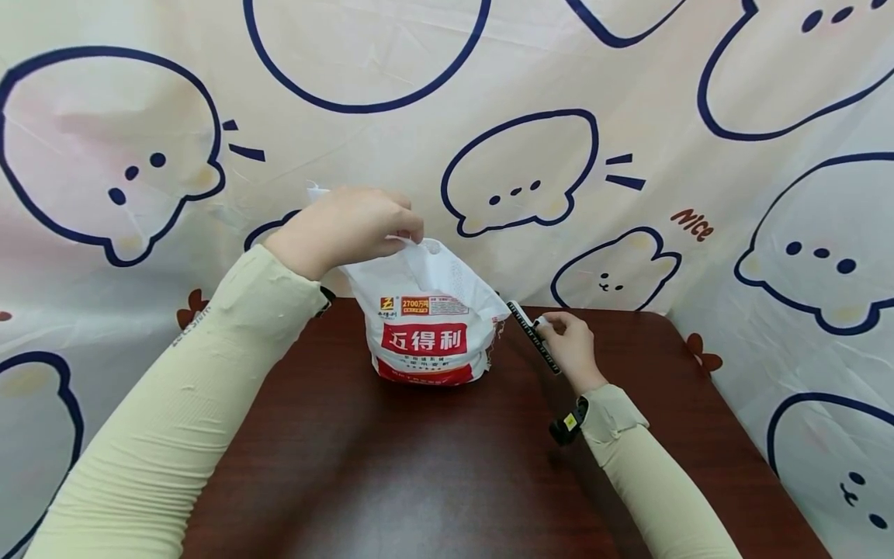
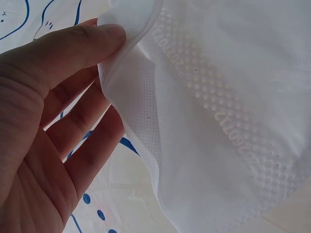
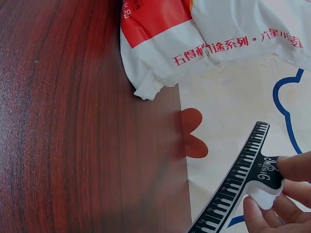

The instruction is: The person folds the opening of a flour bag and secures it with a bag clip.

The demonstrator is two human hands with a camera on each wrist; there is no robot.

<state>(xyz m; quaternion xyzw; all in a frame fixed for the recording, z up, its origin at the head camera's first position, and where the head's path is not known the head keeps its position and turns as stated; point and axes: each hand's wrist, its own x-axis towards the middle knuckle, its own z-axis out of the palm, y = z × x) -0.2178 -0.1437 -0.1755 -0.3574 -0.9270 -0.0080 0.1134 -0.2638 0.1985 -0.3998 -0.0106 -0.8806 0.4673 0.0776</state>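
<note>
A white flour bag (image 1: 426, 341) with red printed panels stands upright on the brown table. My left hand (image 1: 356, 229) pinches the bag's top edge between thumb and fingers; in the left wrist view the thumb (image 2: 109, 39) lies over the folded white fabric (image 2: 194, 121). To the right of the bag, my right hand (image 1: 573, 349) holds a long clip (image 3: 238, 179) with a piano-key pattern and the word "Music" on its black grip. Thumb and fingers pinch that grip, and the long bar slants beside the bag's right side.
The dark brown table (image 1: 419, 466) reaches back to a cream curtain (image 1: 391, 155) with blue-outlined cartoon figures, which also hangs at both sides. A black wrist strap with a small device (image 1: 569, 423) sits at my right cuff.
</note>
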